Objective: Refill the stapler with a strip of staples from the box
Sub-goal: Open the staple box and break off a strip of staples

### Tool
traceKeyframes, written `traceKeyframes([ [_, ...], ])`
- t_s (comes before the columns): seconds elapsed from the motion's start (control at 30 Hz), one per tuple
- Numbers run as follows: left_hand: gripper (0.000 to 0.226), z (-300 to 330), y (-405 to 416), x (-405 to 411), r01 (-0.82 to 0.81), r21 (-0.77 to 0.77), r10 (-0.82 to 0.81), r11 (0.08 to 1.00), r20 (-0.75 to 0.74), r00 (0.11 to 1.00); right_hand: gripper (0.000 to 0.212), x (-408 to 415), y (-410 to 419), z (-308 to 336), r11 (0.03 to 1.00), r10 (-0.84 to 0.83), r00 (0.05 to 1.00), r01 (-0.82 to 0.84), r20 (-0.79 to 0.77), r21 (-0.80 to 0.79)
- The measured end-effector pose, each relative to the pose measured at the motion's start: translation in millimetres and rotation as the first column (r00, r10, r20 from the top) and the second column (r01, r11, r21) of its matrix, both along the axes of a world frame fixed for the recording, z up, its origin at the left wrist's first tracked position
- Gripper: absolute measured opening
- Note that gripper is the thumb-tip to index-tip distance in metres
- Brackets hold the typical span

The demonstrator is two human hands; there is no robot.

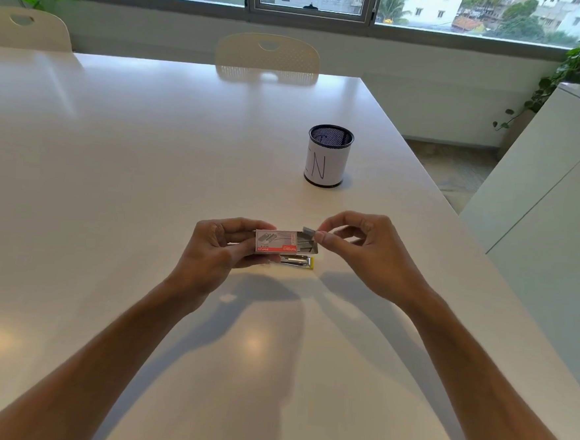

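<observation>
My left hand [220, 246] holds a small white and red staple box [276, 243] above the table, its inner tray slid out to the right. More grey staples lie in the open tray. My right hand [365, 249] pinches a grey strip of staples [309, 232] between thumb and forefinger, just above the tray's open end. Under the box a stapler [299, 262] with a yellow end and a metal channel lies on the white table [147, 175], mostly hidden by the box and my left fingers.
A black mesh pen cup [328, 156] wrapped in white paper stands behind my hands. Two cream chairs [267, 57] line the table's far edge. A white cabinet [553, 210] stands to the right, past the table's right edge.
</observation>
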State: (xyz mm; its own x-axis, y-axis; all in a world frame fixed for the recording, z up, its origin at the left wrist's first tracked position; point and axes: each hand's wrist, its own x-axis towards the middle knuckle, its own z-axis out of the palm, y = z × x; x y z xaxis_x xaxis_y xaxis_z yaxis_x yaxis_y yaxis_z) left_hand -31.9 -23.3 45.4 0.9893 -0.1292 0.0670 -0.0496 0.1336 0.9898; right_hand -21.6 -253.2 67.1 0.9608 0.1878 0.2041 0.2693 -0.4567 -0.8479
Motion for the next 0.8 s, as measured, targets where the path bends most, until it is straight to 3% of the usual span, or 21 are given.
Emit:
traceKeyframes([
  [0.37,0.028,1,2,0,0.086,-0.081,-0.092,0.993,-0.077,0.993,0.002,-1,2,3,0.974,0.030,1.000,-0.028,-0.005,0.227],
  [0.57,0.022,0,4,3,0.073,-0.155,-0.090,0.985,-0.109,0.990,0.020,-1,6,3,0.928,-0.032,0.999,0.033,-0.011,0.372],
  [0.8,0.040,1,6,4,0.119,-0.172,-0.141,0.978,-0.119,0.983,0.024,-1,8,-1,0.862,-0.083,0.986,0.146,-0.148,0.486],
])
